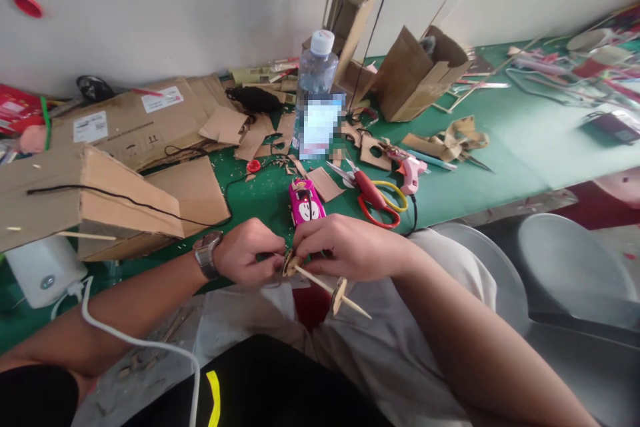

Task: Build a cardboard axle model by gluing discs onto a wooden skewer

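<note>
While the left hand, fingers curled, pinches the edge of a round tan cardboard disc, the right hand grasps its other side. A pale pointed wooden stick slants from it above the lap, bearing a second disc, near a magenta toy car.

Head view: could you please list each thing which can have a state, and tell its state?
Wooden stick, tilted, through two discs
Left hand, curled at one disc
Right hand, closed on the stick
Bottle, upright, capped
Scissors, blades parted
Glue gun, lying flat
Cardboard box, open
Cable, plugged into the white device
Wristwatch, worn
</note>
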A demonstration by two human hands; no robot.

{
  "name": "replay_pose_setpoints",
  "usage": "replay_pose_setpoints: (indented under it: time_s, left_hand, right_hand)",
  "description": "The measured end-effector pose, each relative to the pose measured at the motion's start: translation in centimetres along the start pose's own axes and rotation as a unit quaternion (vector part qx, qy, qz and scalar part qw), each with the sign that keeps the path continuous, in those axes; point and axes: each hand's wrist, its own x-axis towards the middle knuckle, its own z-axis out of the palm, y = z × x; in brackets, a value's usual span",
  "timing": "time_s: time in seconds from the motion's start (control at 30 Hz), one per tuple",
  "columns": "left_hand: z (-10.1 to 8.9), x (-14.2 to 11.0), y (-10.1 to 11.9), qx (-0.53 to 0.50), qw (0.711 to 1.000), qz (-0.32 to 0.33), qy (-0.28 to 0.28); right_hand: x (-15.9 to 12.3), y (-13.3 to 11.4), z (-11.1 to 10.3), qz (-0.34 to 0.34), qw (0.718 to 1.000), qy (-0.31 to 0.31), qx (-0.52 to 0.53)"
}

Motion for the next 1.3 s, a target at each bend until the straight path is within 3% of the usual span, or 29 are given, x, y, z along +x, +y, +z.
replay_pose_setpoints:
  time_s: [0.13,0.3,0.83,1.3]
  left_hand:
    - [-0.1,0.0,0.2,0.0,0.999,0.024,0.033]
    - [0.2,0.0,0.2,0.017,0.997,0.037,0.065]
    - [-0.1,0.1,0.1,0.032,0.996,0.053,0.06]
    - [0.2,-0.2,0.0,0.0,0.997,0.07,0.038]
  right_hand:
    - [0.1,0.0,0.3,-0.024,0.998,0.033,0.053]
    - [0.3,-0.1,0.8,0.027,0.983,0.109,0.142]
    - [0.1,-1.1,1.0,0.087,0.977,0.082,0.177]
    - [0.1,-0.4,2.6,0.126,0.915,0.024,0.382]
